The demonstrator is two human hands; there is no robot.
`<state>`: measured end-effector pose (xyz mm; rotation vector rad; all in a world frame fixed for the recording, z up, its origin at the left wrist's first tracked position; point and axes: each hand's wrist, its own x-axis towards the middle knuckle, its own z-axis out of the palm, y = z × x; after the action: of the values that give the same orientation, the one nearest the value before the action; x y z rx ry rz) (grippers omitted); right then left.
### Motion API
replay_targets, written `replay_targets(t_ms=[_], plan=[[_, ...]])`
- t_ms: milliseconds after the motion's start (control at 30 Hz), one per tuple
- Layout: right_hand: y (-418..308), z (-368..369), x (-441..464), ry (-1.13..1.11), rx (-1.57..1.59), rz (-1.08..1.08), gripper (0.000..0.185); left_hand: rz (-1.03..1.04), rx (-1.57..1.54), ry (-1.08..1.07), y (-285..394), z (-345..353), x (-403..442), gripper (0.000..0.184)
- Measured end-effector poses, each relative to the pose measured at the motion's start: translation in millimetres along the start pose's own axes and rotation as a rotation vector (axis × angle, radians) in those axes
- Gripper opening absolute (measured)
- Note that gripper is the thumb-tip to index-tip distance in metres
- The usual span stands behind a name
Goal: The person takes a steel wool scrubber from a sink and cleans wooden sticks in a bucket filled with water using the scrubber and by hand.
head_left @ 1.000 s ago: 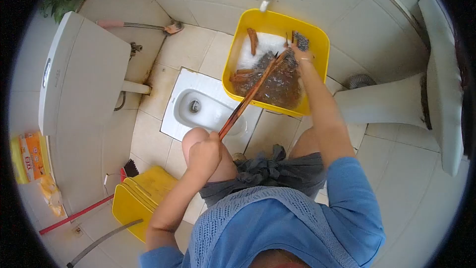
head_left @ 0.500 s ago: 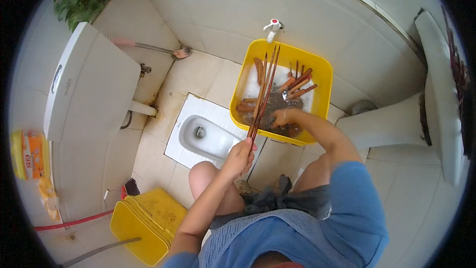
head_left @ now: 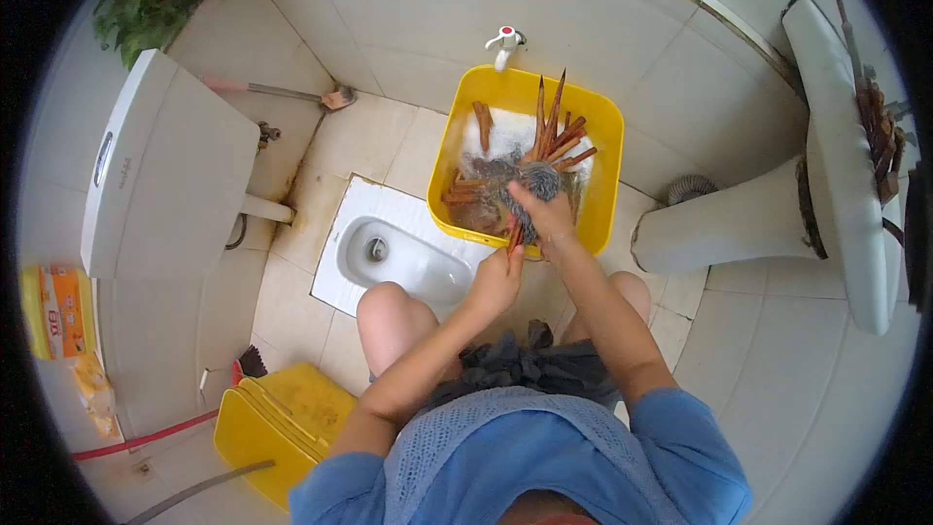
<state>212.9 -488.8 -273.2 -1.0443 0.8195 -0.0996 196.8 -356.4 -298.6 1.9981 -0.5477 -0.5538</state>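
Note:
My left hand is closed round the lower ends of a few long, pointed brown sticks, which slant up over the yellow tub. My right hand grips a grey mesh scouring pad, wrapped against the middle of those sticks. Beneath both, the tub holds murky water with white suds. Several shorter reddish-brown sticks lean at the tub's right side, and others stand in its back left corner.
A white tap juts from the wall behind the tub. The squat toilet lies left of it. On the right stands a white pedestal basin with dark sticks on top. A yellow bucket lies at lower left.
My right hand has come up out of the water with the scouring pad and now wraps it round the sticks. My left hand has moved slightly right, and the view has shifted.

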Motion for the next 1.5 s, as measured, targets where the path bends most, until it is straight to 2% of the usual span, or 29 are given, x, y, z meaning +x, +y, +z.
replay_targets(t_ms=[67, 167, 233, 300, 333, 367, 433, 500, 533, 567, 633, 700, 767, 800, 833, 900, 933, 967, 1000, 1033, 1100, 1133, 1233, 1267, 1300, 1367, 1433, 1467, 1500], plan=[[-7, -4, 38, 0.133, 0.001, -0.111, 0.032, -0.06, -0.035, -0.039, 0, -2, -15, 0.04], [-52, -14, 84, 0.121, 0.01, -0.128, 0.026, -0.139, -0.057, -0.103, 0, -10, -50, 0.039], [-47, -12, 106, 0.135, -0.029, -0.022, 0.035, -0.145, -0.053, -0.132, -6, -20, -57, 0.039], [-30, 7, 89, 0.396, -0.228, 0.011, 0.044, -0.145, 0.042, -0.112, -17, -34, -34, 0.038], [-24, 18, 60, 0.235, -0.197, -0.097, 0.052, -0.141, 0.044, -0.112, -15, -44, -17, 0.038], [29, 11, 98, 0.183, -0.148, -0.078, 0.051, -0.115, 0.141, -0.117, -12, -53, -1, 0.038], [12, 8, 81, 0.165, -0.056, -0.082, 0.057, -0.089, 0.231, -0.114, -10, -54, 1, 0.038], [-25, 11, 68, 0.247, -0.142, -0.018, 0.062, -0.071, 0.292, -0.099, -14, -47, -20, 0.037], [-29, 8, 85, 0.3, -0.198, 0.017, 0.083, -0.069, 0.292, -0.131, -13, -50, -31, 0.034], [-35, -4, 97, 0.099, -0.144, -0.032, 0.085, -0.072, 0.292, -0.13, -10, -55, -39, 0.034], [-40, 6, 116, 0.396, -0.362, 0.003, 0.065, -0.146, 0.289, -0.146, 0, -66, -63, 0.033], [-20, -50, 208, 0.192, -0.087, -0.1, 0.041, -0.114, 0.305, -0.134, -13, -74, -106, 0.033], [-52, -64, 189, 0.137, -0.208, -0.079, 0.028, -0.086, 0.329, -0.121, -21, -94, -114, 0.032], [-71, -55, 147, 0.1, -0.519, -0.11, 0.039, -0.166, 0.289, -0.089, -20, -101, -112, 0.032], [-47, -61, 145, 0.098, -0.527, -0.1, 0.039, -0.252, 0.246, -0.066, -18, -104, -112, 0.032], [2, -71, 155, -0.057, -1.318, -0.843, 0.053, -0.269, 0.206, -0.07, -19, -104, -101, 0.032], [-12, -48, 112, -0.238, -1.578, -0.358, 0.061, -0.223, 0.129, -0.058, -24, -98, -93, 0.032], [-1, -47, 106, -0.635, -1.567, -0.31, 0.06, -0.177, 0.054, -0.047, -28, -92, -86, 0.033], [43, -63, 130, -0.845, -1.777, -0.217, 0.068, -0.172, 0.072, -0.054, -31, -85, -81, 0.033], [49, -49, 109, -0.885, -2.051, -0.053, 0.062, -0.157, 0.075, -0.046, -25, -83, -75, 0.033], [106, -61, 138, -1.181, -2.438, -0.179, 0.061, -0.285, 0.0, -0.071, -6, -78, -63, 0.033], [120, -62, 158, -1.167, -2.447, -0.187, 0.061, -0.297, 0.005, -0.064, -4, -74, -57, 0.033], [144, -54, 197, -1.214, -2.247, -0.037, 0.061, -0.336, -0.156, -0.084, -25, -57, -39, 0.033], [139, -51, 194, -1.195, -2.187, 0.015, 0.06, -0.256, -0.196, -0.06, -38, -52, -37, 0.032], [116, -43, 175, -1.139, -2.09, 0.057, 0.059, -0.264, -0.197, -0.066, -35, -54, -34, 0.032], [68, -36, 128, -0.909, -1.761, 0.118, 0.058, -0.45, -0.585, -0.176, -20, -59, -12, 0.031], [21, -41, 82, -0.646, -1.227, 0.186, 0.057, -0.508, -0.696, -0.229, -8, -60, 2, 0.03], [6, -47, 64, -0.579, -0.862, 0.233, 0.057, -0.553, -0.805, -0.27, -2, -58, 8, 0.029], [4, -59, 55, -0.461, -0.364, 0.253, 0.057, -0.557, -0.815, -0.275, 2, -53, 9, 0.029]])
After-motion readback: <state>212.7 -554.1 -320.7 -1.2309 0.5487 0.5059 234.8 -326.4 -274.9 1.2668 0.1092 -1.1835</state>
